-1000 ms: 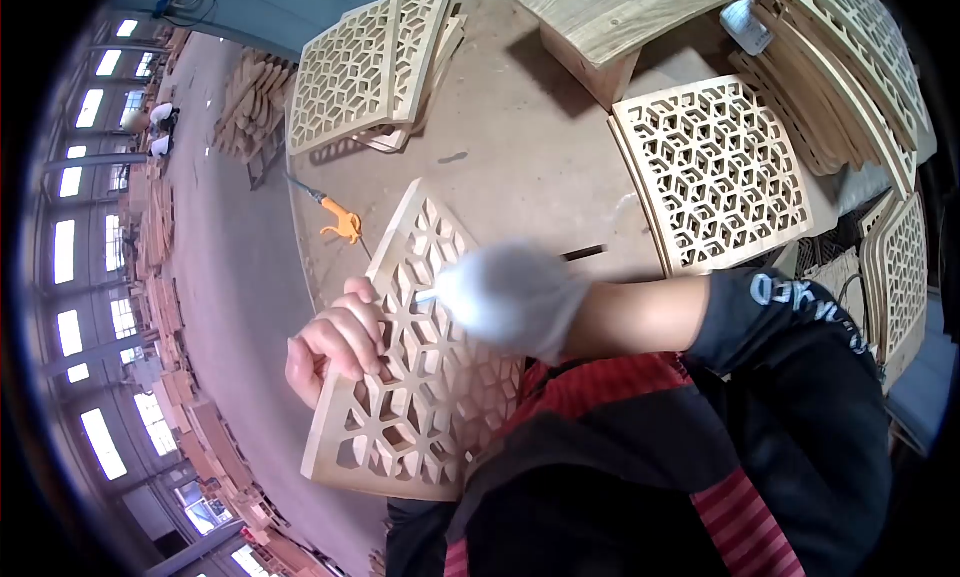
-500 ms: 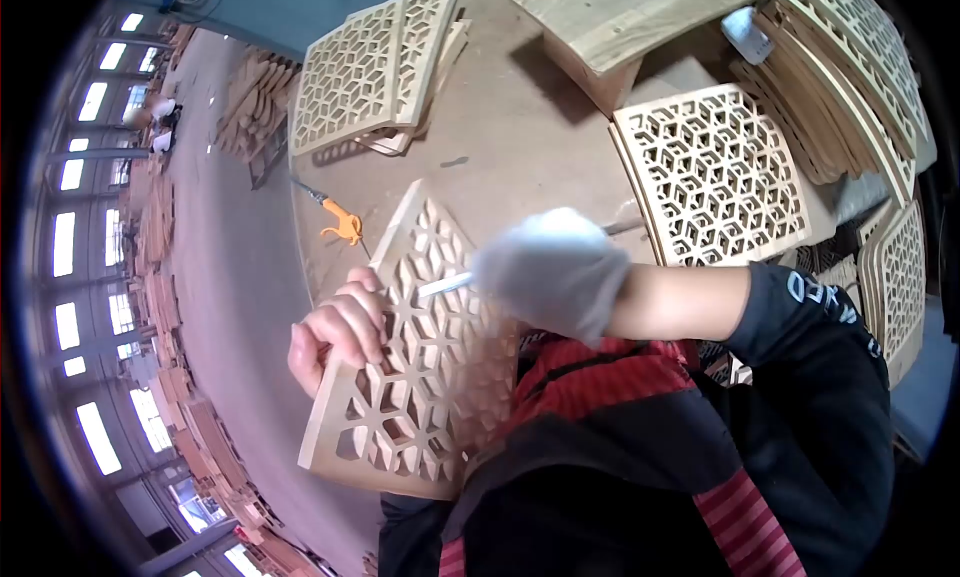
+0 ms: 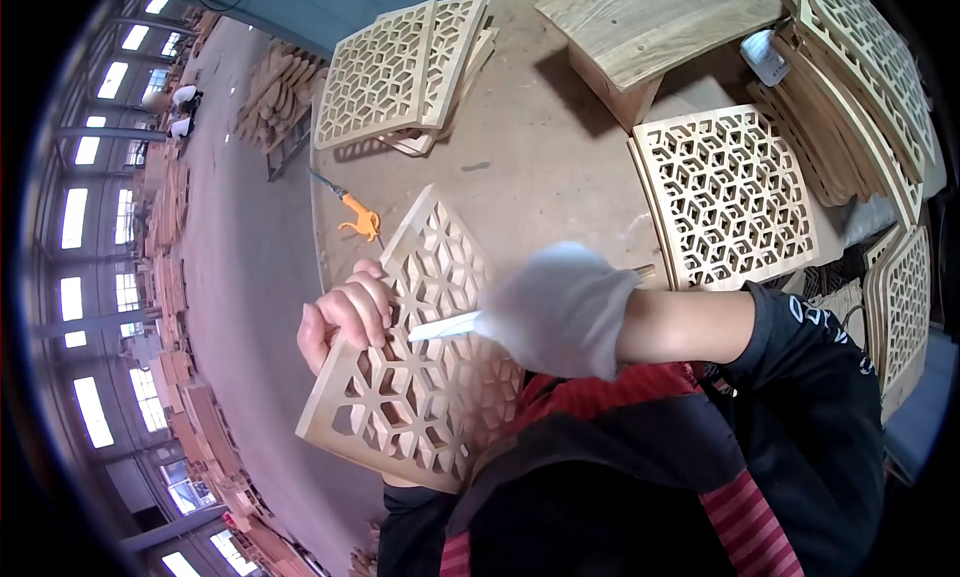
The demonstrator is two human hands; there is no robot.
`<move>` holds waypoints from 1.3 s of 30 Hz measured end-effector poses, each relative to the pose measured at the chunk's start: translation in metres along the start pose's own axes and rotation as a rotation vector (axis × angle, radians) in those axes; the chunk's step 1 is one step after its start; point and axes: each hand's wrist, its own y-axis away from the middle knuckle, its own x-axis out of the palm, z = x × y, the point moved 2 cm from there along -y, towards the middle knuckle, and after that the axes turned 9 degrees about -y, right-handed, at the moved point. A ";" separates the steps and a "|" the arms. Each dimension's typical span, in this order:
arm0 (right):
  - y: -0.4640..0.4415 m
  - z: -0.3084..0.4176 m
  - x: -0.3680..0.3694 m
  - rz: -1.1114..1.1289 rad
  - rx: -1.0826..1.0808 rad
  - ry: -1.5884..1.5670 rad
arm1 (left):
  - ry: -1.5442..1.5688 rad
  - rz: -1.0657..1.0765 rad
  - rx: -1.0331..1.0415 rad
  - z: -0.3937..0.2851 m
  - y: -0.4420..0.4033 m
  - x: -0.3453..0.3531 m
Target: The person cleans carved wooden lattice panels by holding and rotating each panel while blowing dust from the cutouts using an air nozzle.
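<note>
My left hand (image 3: 347,315) is bare and grips the upper left edge of a pale wooden lattice panel (image 3: 408,377), its fingers wrapped over the frame. The panel stands tilted against my apron, cut through with a star and diamond pattern. My right hand (image 3: 563,307), in a whitish glove and blurred, is closed on a slim, pale, flat tool (image 3: 445,326). The tool's tip lies over the panel's openings, close to my left fingers; its kind I cannot make out. Just beyond the panel's upper edge, an orange air blow gun (image 3: 362,220) lies on the table.
Stacked lattice panels sit at the table's far left (image 3: 400,72) and on the right (image 3: 728,192). More curved panels (image 3: 850,107) lean at the far right. A wooden block stand (image 3: 660,27) is at the back. Boards and a person (image 3: 183,107) are on the workshop floor at left.
My right hand and the flat tool have moved down slightly across the panel. The view has shifted a little, so the table's things appear further right and lower.
</note>
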 end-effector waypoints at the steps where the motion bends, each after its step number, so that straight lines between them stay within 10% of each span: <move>1: -0.002 0.003 0.000 -0.029 -0.045 -0.014 | -0.011 0.000 -0.006 -0.001 -0.001 0.002; 14: -0.025 0.033 -0.020 0.182 0.091 -0.020 | -0.117 -0.125 -0.025 -0.011 0.002 0.019; 25: -0.023 0.009 0.009 -0.153 0.006 -0.052 | -0.461 -0.056 0.005 0.003 0.009 0.038; 39: -0.058 0.020 -0.068 -0.053 0.242 0.193 | 0.029 -0.192 0.001 0.020 -0.056 0.013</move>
